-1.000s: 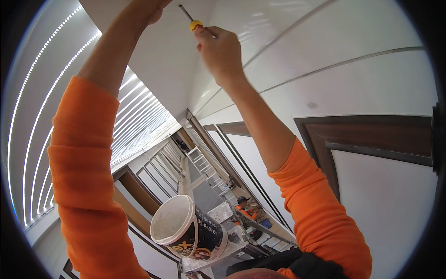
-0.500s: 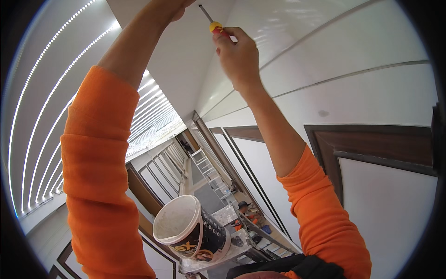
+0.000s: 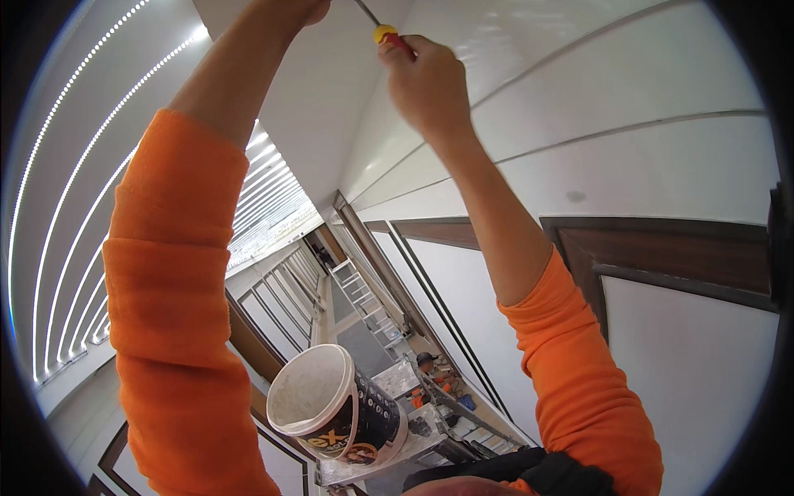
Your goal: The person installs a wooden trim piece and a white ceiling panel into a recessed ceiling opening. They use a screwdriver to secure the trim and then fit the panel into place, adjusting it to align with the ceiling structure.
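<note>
High overhead, my right hand [image 3: 430, 89] is closed round the red and yellow handle of a screwdriver [image 3: 385, 35]. Its metal shaft points up and to the left, and the tip is cut off by the top edge. My left hand [image 3: 314, 10] is raised beside it near the white ceiling panel [image 3: 339, 91]. Only the heel of that hand shows; its fingers lie outside the picture, so what they touch is hidden.
Below me, a white and black bucket [image 3: 310, 388] stands on a dusty platform [image 3: 351, 471]. A ladder [image 3: 364, 302] stands farther down the corridor, where a person in orange [image 3: 438, 380] works low down. Light strips [image 3: 87, 62] line the ceiling at left; a dark door frame [image 3: 678, 252] is at right.
My right hand and the screwdriver have shifted slightly up, and the screwdriver's tip has left the picture. My left hand has risen a little too. The whole view has tilted slightly.
</note>
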`<state>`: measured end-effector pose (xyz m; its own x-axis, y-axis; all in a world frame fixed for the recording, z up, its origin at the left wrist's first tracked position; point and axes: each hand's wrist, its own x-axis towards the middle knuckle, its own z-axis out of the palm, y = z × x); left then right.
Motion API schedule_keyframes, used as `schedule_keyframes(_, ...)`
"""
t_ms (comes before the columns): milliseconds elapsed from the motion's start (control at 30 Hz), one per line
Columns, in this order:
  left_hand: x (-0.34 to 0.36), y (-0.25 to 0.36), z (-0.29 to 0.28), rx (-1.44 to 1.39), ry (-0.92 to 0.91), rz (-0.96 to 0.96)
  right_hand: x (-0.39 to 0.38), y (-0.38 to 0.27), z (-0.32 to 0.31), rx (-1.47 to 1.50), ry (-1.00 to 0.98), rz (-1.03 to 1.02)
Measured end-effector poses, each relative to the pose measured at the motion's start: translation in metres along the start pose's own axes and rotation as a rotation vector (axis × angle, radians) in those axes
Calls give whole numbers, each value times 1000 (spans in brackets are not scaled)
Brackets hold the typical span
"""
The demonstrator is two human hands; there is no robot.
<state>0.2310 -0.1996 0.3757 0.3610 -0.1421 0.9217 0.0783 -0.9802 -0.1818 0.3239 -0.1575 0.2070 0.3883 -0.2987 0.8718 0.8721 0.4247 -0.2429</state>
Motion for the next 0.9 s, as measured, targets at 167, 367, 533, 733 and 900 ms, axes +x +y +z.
schedule_keyframes(167,-10,-2,-7,-38,-88,90,6,-4,-29,1116,-321,595)
schedule_keyframes(367,-5,2,-10,17,-168,35,-3,17,2,139,178,-76)
schedule_keyframes(533,3,-1,-1,66,-41,-20,0,5,6,76,161,-30)
schedule_keyframes(733,7,0,-6,67,-150,-40,10,-5,-34,1147,-375,565)
schedule_keyframes(900,7,-2,-12,14,-214,-42,-3,9,3,59,97,-85)
